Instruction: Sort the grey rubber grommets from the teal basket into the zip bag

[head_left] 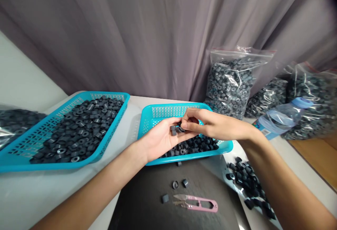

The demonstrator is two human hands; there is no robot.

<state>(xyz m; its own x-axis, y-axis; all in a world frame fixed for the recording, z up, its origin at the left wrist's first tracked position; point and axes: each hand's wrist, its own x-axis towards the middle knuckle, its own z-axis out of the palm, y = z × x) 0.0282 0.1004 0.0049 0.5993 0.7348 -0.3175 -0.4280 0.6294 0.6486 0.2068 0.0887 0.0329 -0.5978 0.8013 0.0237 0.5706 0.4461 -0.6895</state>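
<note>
My left hand (159,140) is turned palm up over the middle blue basket (184,159), cradling a few small dark grey rings (173,130). The fingers of my right hand (204,122) are closed in a pinch at these rings, over the left fingers; exactly what sits between the fingertips is partly hidden. Beneath both hands, many more dark rings (196,145) lie in the basket. Pink thread snips (201,203) rest on the dark mat (142,195) nearer to me, with a few loose rings (165,198) beside them.
To the left stands a larger blue basket (101,152) heaped with rings. Clear bags of rings (229,86) stand at the back right, near a plastic bottle (283,117). Dark pieces (244,179) lie on plastic by my right forearm. A grey curtain (147,40) hangs behind.
</note>
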